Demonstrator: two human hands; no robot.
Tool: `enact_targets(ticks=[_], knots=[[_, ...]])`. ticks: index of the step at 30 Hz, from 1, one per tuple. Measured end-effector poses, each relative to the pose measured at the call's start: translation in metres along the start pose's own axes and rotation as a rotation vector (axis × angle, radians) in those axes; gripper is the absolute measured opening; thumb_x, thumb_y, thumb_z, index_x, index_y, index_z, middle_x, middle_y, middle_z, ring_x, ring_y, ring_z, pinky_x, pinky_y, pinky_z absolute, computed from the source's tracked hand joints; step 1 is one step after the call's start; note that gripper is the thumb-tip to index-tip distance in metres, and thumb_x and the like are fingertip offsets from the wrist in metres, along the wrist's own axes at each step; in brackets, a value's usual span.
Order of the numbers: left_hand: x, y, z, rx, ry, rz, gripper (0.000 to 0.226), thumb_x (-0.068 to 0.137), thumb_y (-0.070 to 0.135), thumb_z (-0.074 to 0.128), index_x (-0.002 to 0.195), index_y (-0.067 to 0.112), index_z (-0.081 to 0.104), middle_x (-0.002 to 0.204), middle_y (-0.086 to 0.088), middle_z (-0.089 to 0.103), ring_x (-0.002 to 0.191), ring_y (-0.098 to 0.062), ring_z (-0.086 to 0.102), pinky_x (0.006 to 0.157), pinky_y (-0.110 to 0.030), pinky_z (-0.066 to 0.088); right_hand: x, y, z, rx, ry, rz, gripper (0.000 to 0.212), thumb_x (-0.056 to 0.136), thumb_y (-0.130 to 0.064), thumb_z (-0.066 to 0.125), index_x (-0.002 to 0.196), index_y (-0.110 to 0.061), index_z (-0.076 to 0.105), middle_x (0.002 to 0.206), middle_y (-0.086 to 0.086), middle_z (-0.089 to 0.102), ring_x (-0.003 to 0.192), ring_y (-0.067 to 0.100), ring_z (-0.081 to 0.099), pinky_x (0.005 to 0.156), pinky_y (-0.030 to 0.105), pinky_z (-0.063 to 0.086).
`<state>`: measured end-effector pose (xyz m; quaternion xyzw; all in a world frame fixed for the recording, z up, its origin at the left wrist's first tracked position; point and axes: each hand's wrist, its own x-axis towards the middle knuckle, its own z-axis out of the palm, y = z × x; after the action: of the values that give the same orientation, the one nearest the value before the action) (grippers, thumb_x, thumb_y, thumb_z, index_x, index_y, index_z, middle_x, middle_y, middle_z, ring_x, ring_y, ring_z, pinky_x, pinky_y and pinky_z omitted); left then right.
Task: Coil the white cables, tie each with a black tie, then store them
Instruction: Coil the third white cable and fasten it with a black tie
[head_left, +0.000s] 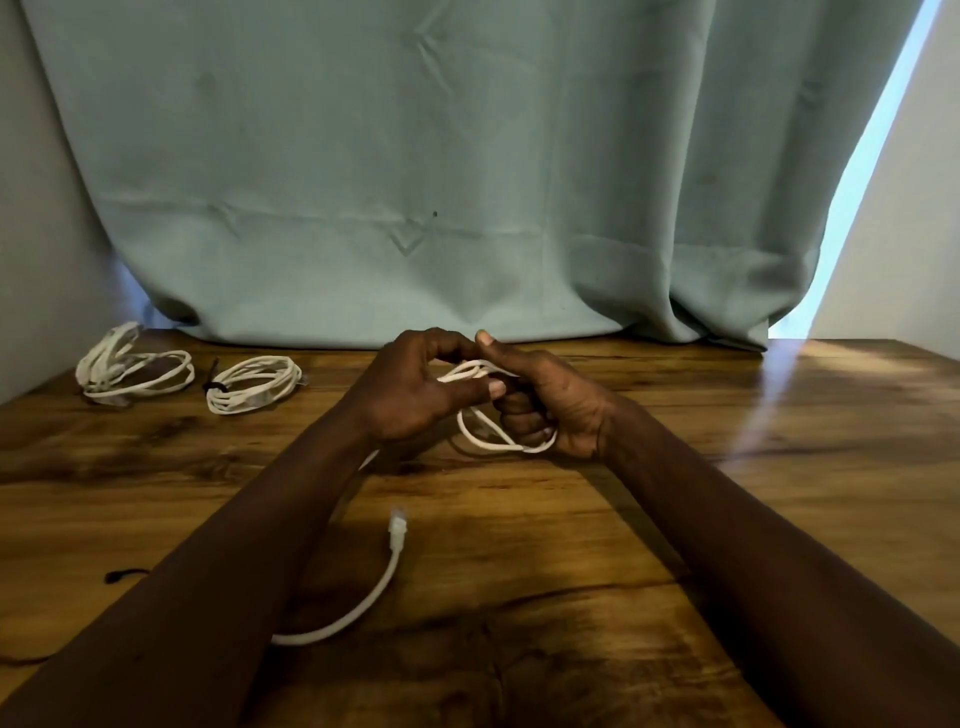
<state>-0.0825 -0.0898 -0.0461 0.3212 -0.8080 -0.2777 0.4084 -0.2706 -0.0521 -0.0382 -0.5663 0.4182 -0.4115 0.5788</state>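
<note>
**Coiling stage, third cable.** The fingers (519, 415) of the right hand (556, 410) are curled round a small bundle of loops of a white cable (467, 370), with the thumb raised above them. The left hand (410, 397) pinches the same bundle from the other side between thumb and bent fingers. Both hands hold it just above the wooden table (675, 519), near its middle.

The cable's uncoiled tail (358, 610) runs out under the left forearm and curves across the near tabletop. It ends in a white connector (397, 522) that lies free on the wood.

Judged from this, coiling is in hand and not complete. The next move calls for drawing the slack into further loops of matching size, then fetching a tie without letting the bundle spring open.

A loose black tie (122, 576) lies at the near left, partly hidden by the forearm. At the far left a finished coil (254, 384) carries a black tie (215, 387). A second coil (130, 369) rests beside it, its tie not discernible.

A teal curtain (467, 156) hangs behind the table. No storage container is in view. No brand, label or writing can be read anywhere.
</note>
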Motion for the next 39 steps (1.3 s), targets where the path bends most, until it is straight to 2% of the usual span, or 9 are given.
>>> enact_targets(ticks=[2, 5, 10, 13, 18, 24, 32, 35, 39], knots=[[-0.001, 0.002, -0.003, -0.096, -0.041, -0.012, 0.015, 0.089, 0.026, 0.081, 0.098, 0.015, 0.077, 0.090, -0.003, 0.078, 0.084, -0.015, 0.074, 0.076, -0.028, 0.055, 0.002, 0.000, -0.003, 0.022, 0.058, 0.000, 0.047, 0.094, -0.058, 0.060, 0.064, -0.022, 0.055, 0.048, -0.008, 0.022, 0.036, 0.006, 0.015, 0.039, 0.018, 0.011], [-0.007, 0.006, -0.002, -0.275, -0.071, -0.106, 0.017, 0.096, 0.019, 0.070, 0.099, 0.003, 0.075, 0.071, -0.013, 0.066, 0.061, -0.017, 0.061, 0.059, -0.025, 0.052, 0.003, -0.001, -0.014, 0.122, 0.152, -0.013, 0.050, 0.093, -0.055, 0.063, 0.057, -0.025, 0.046, 0.047, -0.008, 0.018, 0.034, 0.005, 0.014, 0.041, 0.018, 0.008], [-0.004, 0.011, 0.009, -0.380, 0.029, -0.164, 0.018, 0.102, 0.017, 0.061, 0.099, 0.004, 0.073, 0.055, 0.003, 0.050, 0.043, -0.003, 0.038, 0.043, -0.014, 0.032, -0.003, -0.003, -0.022, 0.047, 0.122, -0.022, 0.051, 0.087, -0.058, 0.065, 0.059, -0.018, 0.050, 0.045, -0.006, 0.028, 0.034, 0.006, 0.019, 0.039, 0.019, 0.011], [-0.002, 0.014, 0.011, -0.384, 0.160, -0.111, 0.014, 0.100, 0.014, 0.063, 0.097, 0.005, 0.072, 0.050, 0.017, 0.053, 0.041, 0.002, 0.044, 0.043, -0.006, 0.032, -0.003, -0.001, -0.015, -0.123, 0.103, -0.060, 0.046, 0.084, -0.055, 0.070, 0.066, -0.014, 0.058, 0.046, -0.005, 0.030, 0.038, 0.008, 0.020, 0.042, 0.022, 0.012], [-0.002, 0.010, 0.010, -0.258, 0.276, -0.092, 0.020, 0.101, 0.020, 0.064, 0.086, 0.010, 0.073, 0.053, 0.021, 0.060, 0.054, 0.007, 0.053, 0.057, -0.006, 0.039, 0.005, 0.003, -0.013, 0.185, -0.025, 0.058, 0.055, 0.096, -0.061, 0.051, 0.061, -0.018, 0.049, 0.045, -0.008, 0.023, 0.039, 0.009, 0.010, 0.043, 0.023, 0.005], [0.004, 0.008, 0.005, -0.286, 0.424, -0.176, 0.037, 0.107, 0.029, 0.053, 0.079, 0.012, 0.071, 0.052, 0.009, 0.051, 0.047, 0.001, 0.043, 0.049, -0.013, 0.036, 0.017, 0.006, -0.018, 0.268, 0.493, -0.083, 0.046, 0.103, -0.048, 0.053, 0.066, -0.020, 0.049, 0.046, -0.007, 0.032, 0.034, 0.007, 0.024, 0.036, 0.018, 0.014], [0.010, 0.009, -0.002, -0.237, 0.534, -0.370, 0.045, 0.107, 0.038, 0.050, 0.070, 0.019, 0.066, 0.063, -0.004, 0.054, 0.058, -0.019, 0.047, 0.067, -0.033, 0.038, 0.011, -0.001, -0.042, 0.414, 0.654, -0.312, 0.042, 0.103, -0.041, 0.057, 0.068, -0.018, 0.052, 0.045, -0.009, 0.038, 0.032, 0.005, 0.031, 0.032, 0.016, 0.022], [0.008, 0.000, -0.003, 0.103, 0.476, -0.385, 0.049, 0.105, 0.047, 0.048, 0.069, 0.018, 0.066, 0.071, -0.005, 0.065, 0.076, -0.030, 0.063, 0.073, -0.037, 0.044, 0.011, 0.000, -0.046, 0.421, 0.576, -0.321, 0.043, 0.104, -0.041, 0.055, 0.068, -0.017, 0.051, 0.044, -0.008, 0.034, 0.031, 0.005, 0.027, 0.032, 0.016, 0.021], [0.001, -0.020, 0.004, 0.760, 0.283, -0.396, 0.043, 0.104, 0.051, 0.042, 0.093, 0.022, 0.072, 0.104, -0.009, 0.074, 0.102, -0.036, 0.068, 0.075, -0.035, 0.040, 0.005, -0.003, -0.041, 0.551, 0.239, -0.112, 0.047, 0.106, -0.044, 0.045, 0.065, -0.021, 0.044, 0.042, -0.008, 0.024, 0.029, 0.006, 0.021, 0.033, 0.015, 0.014]])
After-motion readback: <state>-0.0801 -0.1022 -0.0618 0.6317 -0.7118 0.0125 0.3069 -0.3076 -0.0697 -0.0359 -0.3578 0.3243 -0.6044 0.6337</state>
